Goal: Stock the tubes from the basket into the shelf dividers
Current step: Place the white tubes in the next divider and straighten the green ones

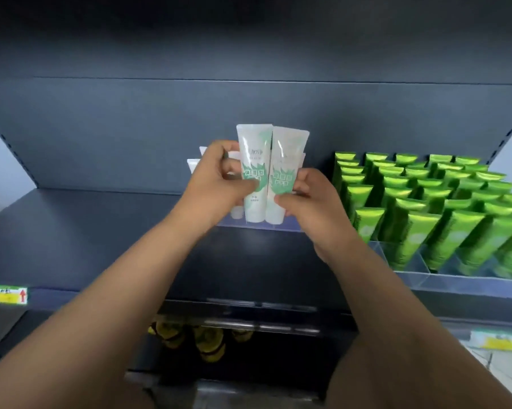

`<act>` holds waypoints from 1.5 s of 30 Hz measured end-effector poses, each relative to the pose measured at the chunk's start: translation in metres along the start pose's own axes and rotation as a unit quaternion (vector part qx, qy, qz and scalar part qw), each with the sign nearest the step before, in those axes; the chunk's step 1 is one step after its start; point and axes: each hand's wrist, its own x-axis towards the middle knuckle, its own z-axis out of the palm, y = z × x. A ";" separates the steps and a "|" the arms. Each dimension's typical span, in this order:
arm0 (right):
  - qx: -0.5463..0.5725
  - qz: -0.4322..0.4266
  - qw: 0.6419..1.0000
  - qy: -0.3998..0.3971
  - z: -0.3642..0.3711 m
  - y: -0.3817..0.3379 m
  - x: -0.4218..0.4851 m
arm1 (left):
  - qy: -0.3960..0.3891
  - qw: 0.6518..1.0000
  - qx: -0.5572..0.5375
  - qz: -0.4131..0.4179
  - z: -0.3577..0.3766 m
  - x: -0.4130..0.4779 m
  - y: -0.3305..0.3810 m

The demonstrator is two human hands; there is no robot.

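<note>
Gripping left white tube (253,149) with left hand (216,184), fingers curled round, thumb across front. Right hand (311,208) pinching right white tube (287,152) at lower half. Forearms reaching forward, hands side by side. Tubes upright, crimped ends up, caps down in clear divider (278,227) on shelf (86,231), near green tubes (426,208).

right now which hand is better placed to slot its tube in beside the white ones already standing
Probably the left hand. The left tube it holds is nearest the standing white tubes just behind it. The right hand holds the right tube on the far side.
</note>
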 end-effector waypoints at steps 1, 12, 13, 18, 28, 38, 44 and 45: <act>0.003 -0.009 1.000 0.002 -0.001 0.000 0.008 | -0.003 1.000 0.008 0.019 0.000 0.009 0.000; -0.026 -0.048 0.995 0.078 -0.005 0.001 0.081 | -0.012 0.993 0.092 0.077 0.011 0.069 -0.001; -0.044 -0.053 0.994 0.083 -0.004 0.002 0.083 | -0.019 0.991 0.097 0.088 0.011 0.072 -0.002; -0.117 -0.091 0.984 0.099 -0.002 0.008 0.082 | -0.051 0.979 0.147 0.130 0.008 0.075 -0.018; -0.119 -0.094 0.977 0.152 -0.006 0.019 0.088 | 0.015 0.961 0.222 0.164 0.013 0.082 -0.023; -0.132 -0.073 0.979 0.135 0.000 0.028 0.088 | 0.009 0.952 0.252 0.175 0.018 0.085 -0.031; -0.165 -0.061 0.973 0.150 -0.004 0.030 0.093 | 0.005 0.936 0.306 0.174 0.020 0.088 -0.044; -0.173 -0.058 0.972 0.147 -0.004 0.031 0.093 | 0.002 0.931 0.319 0.176 0.021 0.087 -0.047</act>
